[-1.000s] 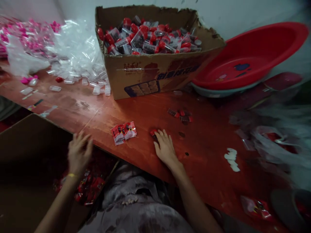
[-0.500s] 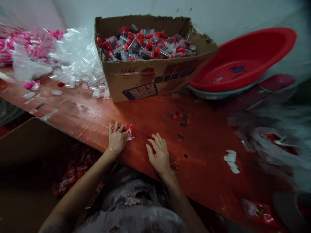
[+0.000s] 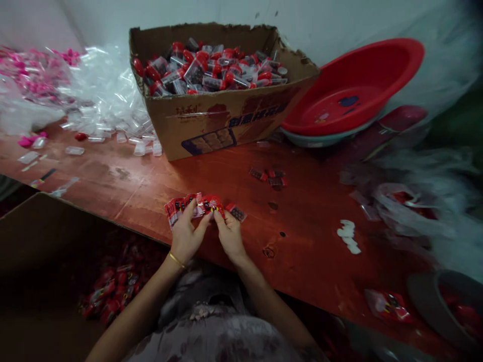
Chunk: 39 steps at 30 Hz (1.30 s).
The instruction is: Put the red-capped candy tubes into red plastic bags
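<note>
A small printed red packet (image 3: 211, 202) is held up between my two hands. The thumb of my left hand (image 3: 185, 236) presses on its lower left edge, while the other fingers pass behind a fanned row of red packets (image 3: 174, 208) on the table. My right hand (image 3: 230, 236) pinches the lower right of the same packet between thumb and finger. Just beyond the right fingers lies a clear tube with dark contents and a red end (image 3: 236, 212). Farther back, several similar tubes (image 3: 275, 180) lie in a small group.
A cardboard box (image 3: 211, 141) full of red-capped tubes stands at the back. Left of it are piled clear empty tubes (image 3: 113, 100) and pink pieces (image 3: 37, 80). A red basin (image 3: 362, 100) leans at right, near plastic bags (image 3: 422, 201). Below left, an open carton (image 3: 45, 226) holds red packets.
My hands have come together, the right one moving left to the packet. A single packet is now gripped between them, and the tube by my right hand is uncovered. The view has shifted slightly.
</note>
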Available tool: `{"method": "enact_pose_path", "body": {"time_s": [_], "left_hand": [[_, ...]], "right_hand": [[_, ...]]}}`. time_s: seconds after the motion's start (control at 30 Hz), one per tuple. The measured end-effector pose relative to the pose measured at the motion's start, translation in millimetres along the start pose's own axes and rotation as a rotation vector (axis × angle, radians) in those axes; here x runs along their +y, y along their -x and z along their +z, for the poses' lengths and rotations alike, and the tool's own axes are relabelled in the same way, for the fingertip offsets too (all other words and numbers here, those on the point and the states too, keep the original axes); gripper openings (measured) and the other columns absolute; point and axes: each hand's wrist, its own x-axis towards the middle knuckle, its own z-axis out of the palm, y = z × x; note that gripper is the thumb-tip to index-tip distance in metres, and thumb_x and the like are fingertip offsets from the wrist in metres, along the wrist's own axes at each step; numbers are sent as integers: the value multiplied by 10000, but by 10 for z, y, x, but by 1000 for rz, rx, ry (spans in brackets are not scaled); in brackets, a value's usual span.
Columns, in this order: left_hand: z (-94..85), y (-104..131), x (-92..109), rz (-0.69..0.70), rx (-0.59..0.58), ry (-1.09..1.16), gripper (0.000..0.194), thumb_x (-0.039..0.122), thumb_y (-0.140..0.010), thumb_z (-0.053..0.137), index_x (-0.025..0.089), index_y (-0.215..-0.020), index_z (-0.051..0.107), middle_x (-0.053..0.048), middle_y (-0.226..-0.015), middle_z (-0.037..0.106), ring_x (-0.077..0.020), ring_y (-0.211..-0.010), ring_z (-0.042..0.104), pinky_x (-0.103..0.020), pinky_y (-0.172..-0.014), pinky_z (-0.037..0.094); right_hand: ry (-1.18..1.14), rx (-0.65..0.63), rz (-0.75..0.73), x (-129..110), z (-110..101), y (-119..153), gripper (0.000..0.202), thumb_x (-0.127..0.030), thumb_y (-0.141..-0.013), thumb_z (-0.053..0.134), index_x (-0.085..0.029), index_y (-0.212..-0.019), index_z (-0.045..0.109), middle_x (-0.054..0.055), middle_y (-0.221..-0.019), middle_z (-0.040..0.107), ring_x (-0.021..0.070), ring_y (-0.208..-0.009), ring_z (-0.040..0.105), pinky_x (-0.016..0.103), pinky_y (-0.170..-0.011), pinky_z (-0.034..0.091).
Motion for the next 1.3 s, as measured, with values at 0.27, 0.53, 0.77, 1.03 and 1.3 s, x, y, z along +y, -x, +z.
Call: {"method": "enact_pose_path", "body": {"time_s": [0.27, 0.53, 0.77, 1.03, 1.3], "left_hand": [[38, 94, 53, -609, -52, 772, 372, 402, -485, 818, 135, -724, 719, -18, -680, 692, -107, -593, 589, -218, -620, 486], [-28, 54, 81, -776, 41, 899, 397, 346, -363, 870, 115, -572, 623, 2, -606, 655, -89, -553, 589, -196, -575, 492], [-55, 2, 59, -863, -49, 898, 452, 401, -395, 858, 125, -668, 626, -13, -631, 664, -116, -551, 607, -226, -564, 492], [-97, 39, 14, -855, -39, 857, 440, 432, -433, 840, 123, -651, 614, -8, -614, 644, -104, -537, 588, -228, -561, 487], [-85, 46, 93, -811, -69, 867, 420, 422, -461, 833, 117, -695, 664, -25, -660, 673, -115, -587, 612, -214, -568, 481]], "right_hand": [[304, -72, -71, -15, -83, 152, 342, -377, -874, 411, -195, -594, 486, -33, -527, 479, 104, -509, 443, 218, -518, 355], [433, -134, -159, -33, -311, 100, 255, -364, -895, 400, -192, -946, 580, 31, -848, 641, 155, -777, 584, 258, -710, 461], [1274, 65, -63, -1, -842, -120, 392, -352, -834, 501, -86, -1113, 569, 222, -1239, 533, 356, -1109, 468, 519, -890, 384], [736, -24, -66, 55, -853, 85, 258, -365, -840, 463, -179, -973, 582, 62, -844, 652, 193, -724, 592, 325, -675, 479], [297, -112, 42, -331, -780, 470, 215, -377, -822, 510, -187, -883, 591, -33, -625, 545, 88, -482, 468, 199, -461, 385]]}}
